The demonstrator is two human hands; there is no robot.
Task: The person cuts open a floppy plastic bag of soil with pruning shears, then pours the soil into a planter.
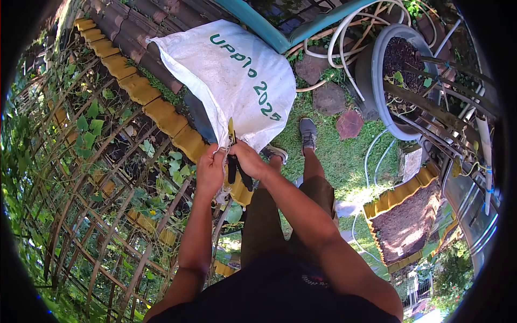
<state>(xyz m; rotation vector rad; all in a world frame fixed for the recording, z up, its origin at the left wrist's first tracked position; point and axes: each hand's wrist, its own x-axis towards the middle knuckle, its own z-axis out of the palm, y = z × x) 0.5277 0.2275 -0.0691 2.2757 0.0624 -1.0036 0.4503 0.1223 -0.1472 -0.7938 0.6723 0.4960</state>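
Our left hand (210, 171) is closed on the bottom corner of the white sack (231, 75), pinching the fabric. Our right hand (247, 159) grips black-handled shears (235, 168) against that same corner. The sack leans over the yellow garden edging (161, 116). We seem to be cutting it open; next calls for taut fabric and fingers kept clear.

Only one view here: the head cam is sitting up top and looking almost straight down, fisheye style. It's catching the left hand (210, 171) and right hand (247, 159) up close at the white woven sack with green lettering (231, 75), and the green grass lawn (334, 156) is showing farther below.
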